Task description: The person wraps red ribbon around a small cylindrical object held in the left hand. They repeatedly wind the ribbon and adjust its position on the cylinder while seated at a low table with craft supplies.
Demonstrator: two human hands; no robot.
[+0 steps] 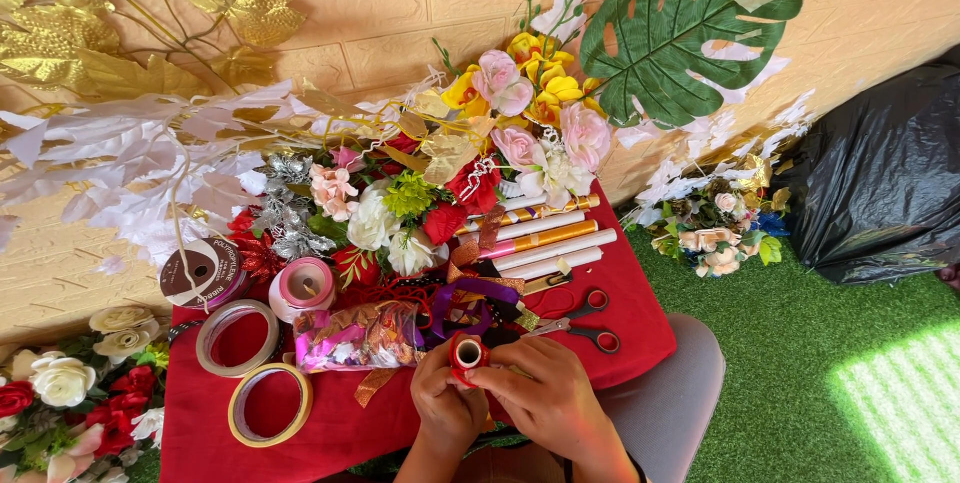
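1. Left hand (443, 401): at the near edge of the counter (200, 433), fingers closed around the lower side of a small red ribbon spool (467, 354).
2. Right hand (541, 398): just beside the left, fingers pinched on the same spool from the right; both hands hold it clear of the red cloth, its open core facing up.
3. Scissors (585, 323): red-handled, lying flat on the cloth just beyond the right hand, near the right edge.
4. Rolled wrapping sheets (540, 235): gold, pink and white tubes, laid side by side behind the scissors, toward the far right corner.
5. Tape rolls (237, 338): two wide rings lying flat near the left edge, one behind the other; a pink ribbon reel (305, 285) stands just behind them.
6. Shiny packet (358, 335): a crinkled foil bag at the middle of the counter, just left of the spool, with a purple ribbon (470, 305) beside it.
7. Artificial flowers (400, 208): pink, yellow, white and red blooms heaped along the far edge, against the wall.
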